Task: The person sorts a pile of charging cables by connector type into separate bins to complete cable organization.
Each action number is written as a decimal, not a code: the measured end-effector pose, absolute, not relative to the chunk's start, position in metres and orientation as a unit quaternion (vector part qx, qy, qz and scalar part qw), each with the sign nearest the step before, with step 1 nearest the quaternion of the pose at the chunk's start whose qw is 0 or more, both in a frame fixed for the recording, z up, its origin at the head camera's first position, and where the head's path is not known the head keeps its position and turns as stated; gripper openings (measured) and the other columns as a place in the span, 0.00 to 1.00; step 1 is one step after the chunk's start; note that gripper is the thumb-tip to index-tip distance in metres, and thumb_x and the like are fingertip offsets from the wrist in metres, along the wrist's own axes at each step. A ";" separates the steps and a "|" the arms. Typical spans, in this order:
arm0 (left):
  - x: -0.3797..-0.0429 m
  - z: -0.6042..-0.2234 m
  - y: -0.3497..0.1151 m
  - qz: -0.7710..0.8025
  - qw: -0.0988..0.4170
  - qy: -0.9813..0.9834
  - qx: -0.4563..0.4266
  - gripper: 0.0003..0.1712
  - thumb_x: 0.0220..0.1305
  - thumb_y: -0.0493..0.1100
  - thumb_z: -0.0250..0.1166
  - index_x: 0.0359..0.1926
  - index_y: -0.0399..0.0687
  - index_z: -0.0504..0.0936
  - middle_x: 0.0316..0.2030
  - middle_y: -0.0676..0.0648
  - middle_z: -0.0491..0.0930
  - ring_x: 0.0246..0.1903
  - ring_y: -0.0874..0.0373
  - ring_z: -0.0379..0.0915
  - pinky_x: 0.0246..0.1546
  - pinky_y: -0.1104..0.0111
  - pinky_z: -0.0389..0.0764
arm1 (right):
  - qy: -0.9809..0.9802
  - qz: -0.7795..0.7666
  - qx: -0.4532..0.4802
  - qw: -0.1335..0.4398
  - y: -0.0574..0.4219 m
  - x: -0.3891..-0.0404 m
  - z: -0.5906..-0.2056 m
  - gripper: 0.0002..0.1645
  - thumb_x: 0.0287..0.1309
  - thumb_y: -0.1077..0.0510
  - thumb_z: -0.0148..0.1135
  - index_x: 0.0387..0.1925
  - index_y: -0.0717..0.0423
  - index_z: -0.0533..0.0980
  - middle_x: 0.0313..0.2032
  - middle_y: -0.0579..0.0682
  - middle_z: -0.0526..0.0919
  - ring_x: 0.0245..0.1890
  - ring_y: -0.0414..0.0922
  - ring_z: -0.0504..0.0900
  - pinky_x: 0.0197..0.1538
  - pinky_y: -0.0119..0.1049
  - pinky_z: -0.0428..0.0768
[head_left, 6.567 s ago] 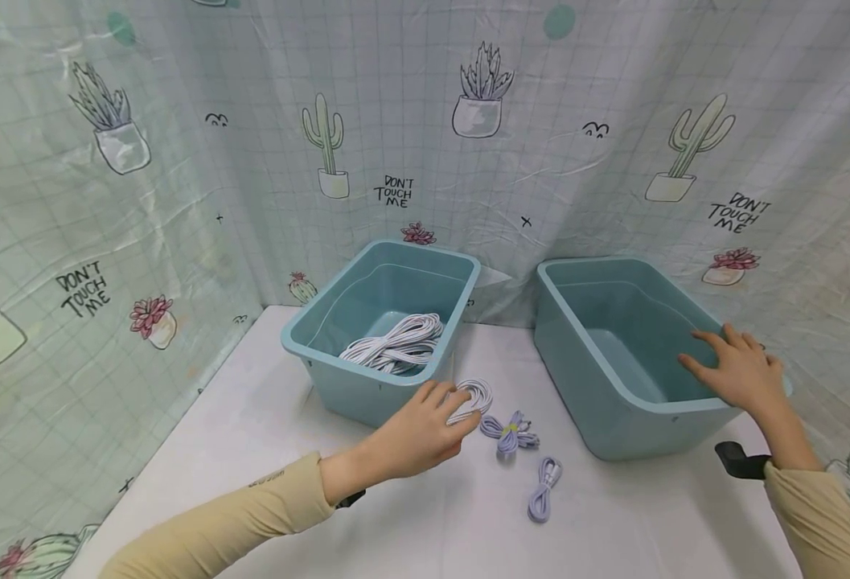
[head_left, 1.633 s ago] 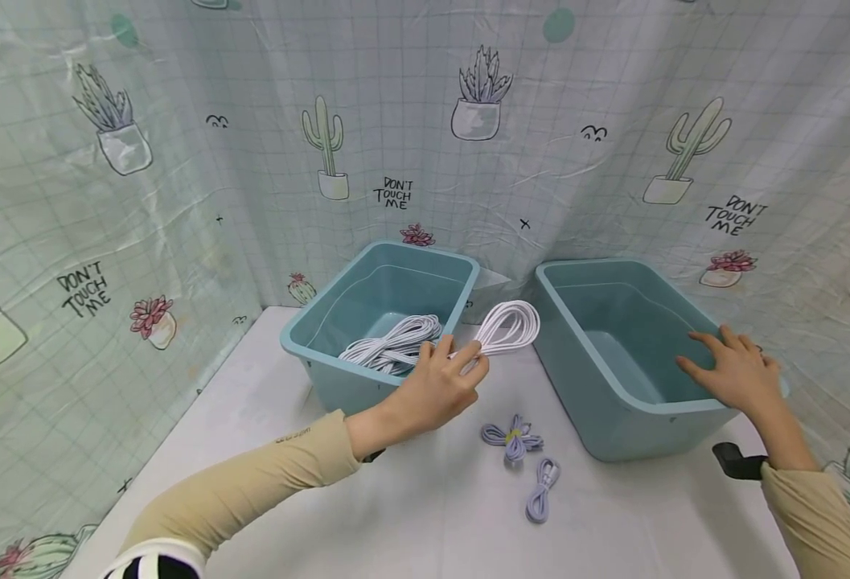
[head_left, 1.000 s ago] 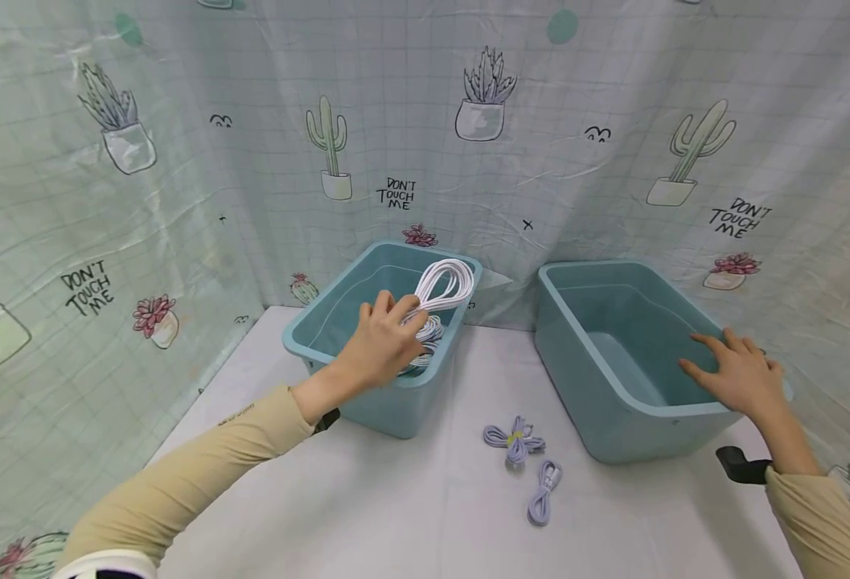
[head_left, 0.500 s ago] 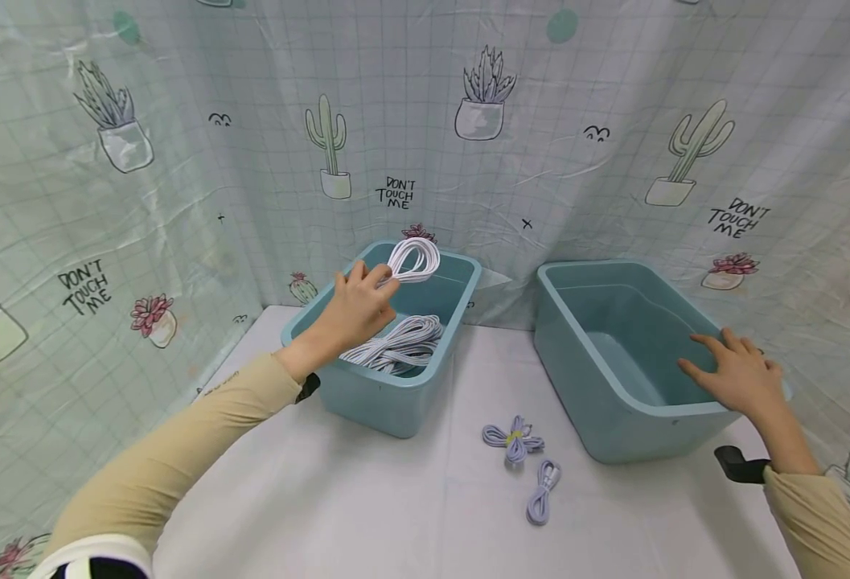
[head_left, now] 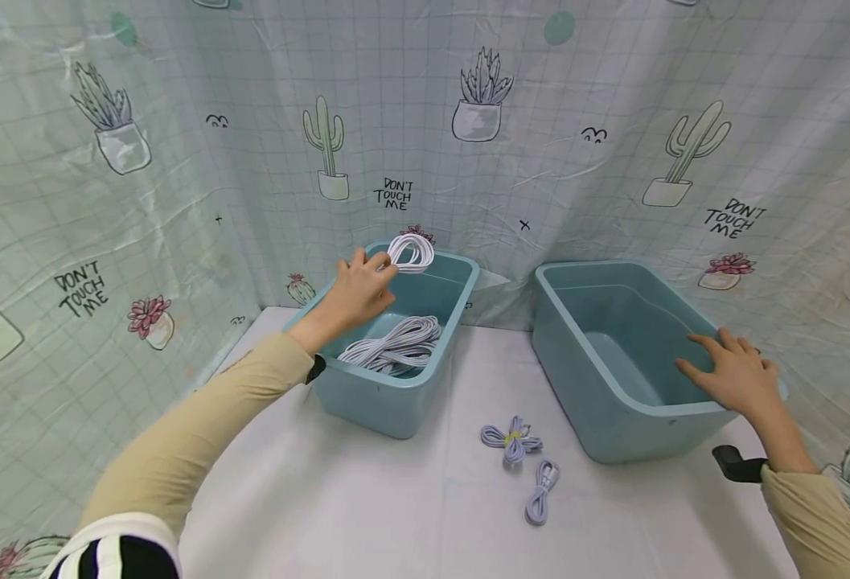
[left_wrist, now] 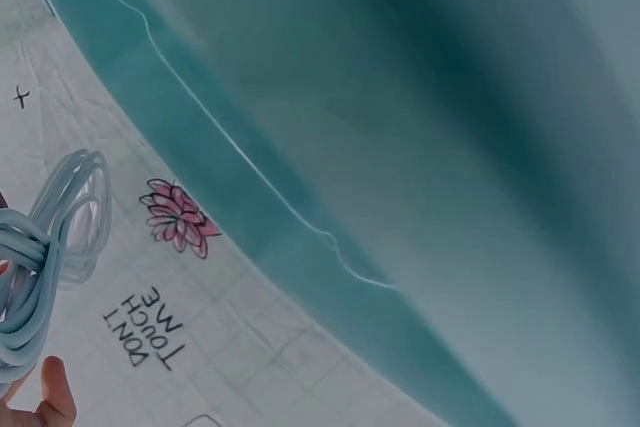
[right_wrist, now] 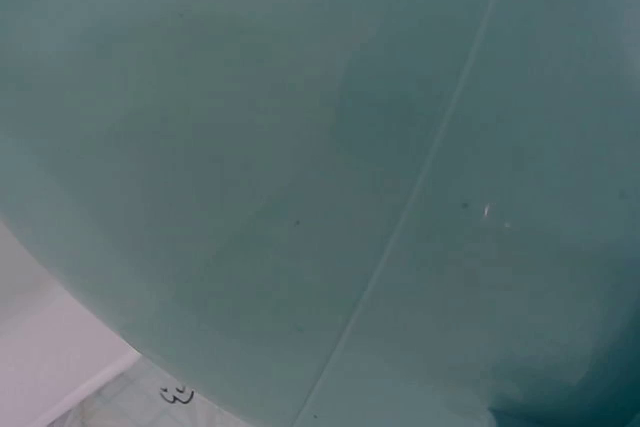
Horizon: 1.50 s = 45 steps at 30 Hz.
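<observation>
In the head view my left hand [head_left: 359,291] pinches a coiled white cable [head_left: 425,252], raised over the back of the left blue-green bin [head_left: 367,404]. The left wrist view catches the same coil at its left edge, with a fingertip [left_wrist: 56,395] below it. Several white coiled cables [head_left: 397,347] lie inside that bin, toward its front. My right hand [head_left: 739,375] rests at the near right rim of the second blue-green bin [head_left: 576,382], fingers spread and relaxed. Only bin wall fills most of the right wrist view; the hand is outside it.
On the white table [head_left: 396,507], between and in front of the bins, lie a lavender cable bundle with a yellow tie [head_left: 513,441] and a smaller lavender cable coil [head_left: 540,494]. A cactus-print curtain [head_left: 425,145] hangs close behind both bins.
My left hand has picked the white coil off the table beside the left bin and carried it up and leftward over that bin. My right hand has stayed at the rim.
</observation>
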<state>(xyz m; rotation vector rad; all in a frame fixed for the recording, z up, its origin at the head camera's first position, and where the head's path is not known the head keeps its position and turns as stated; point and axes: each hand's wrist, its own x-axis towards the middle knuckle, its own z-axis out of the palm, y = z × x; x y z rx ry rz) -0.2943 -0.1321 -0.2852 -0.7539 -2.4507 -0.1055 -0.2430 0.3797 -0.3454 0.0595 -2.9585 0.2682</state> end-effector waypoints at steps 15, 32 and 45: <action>-0.304 -0.288 -0.130 -0.030 0.253 -0.931 -0.263 0.12 0.57 0.38 0.52 0.42 0.44 0.75 0.48 0.40 0.69 0.40 0.44 0.58 0.29 0.54 0.60 | -0.993 0.087 0.018 0.080 0.378 -0.243 -0.343 0.41 0.57 0.34 0.42 0.60 0.62 0.58 0.60 0.76 0.48 0.56 0.76 0.47 0.43 0.73 0.51; -0.289 -0.279 -0.117 -0.044 0.275 -0.919 -0.280 0.16 0.58 0.39 0.53 0.48 0.45 0.75 0.48 0.41 0.70 0.39 0.46 0.57 0.29 0.56 0.60 | -0.993 0.088 0.020 0.081 0.379 -0.242 -0.344 0.41 0.57 0.34 0.42 0.60 0.62 0.58 0.60 0.76 0.48 0.56 0.76 0.48 0.43 0.73 0.52; -0.266 -0.274 -0.090 -0.080 0.279 -0.906 -0.307 0.15 0.58 0.41 0.53 0.46 0.48 0.77 0.46 0.45 0.71 0.39 0.49 0.58 0.29 0.62 0.57 | -0.992 0.089 0.018 0.088 0.380 -0.244 -0.346 0.41 0.57 0.34 0.43 0.59 0.62 0.59 0.60 0.75 0.49 0.55 0.75 0.48 0.42 0.72 0.52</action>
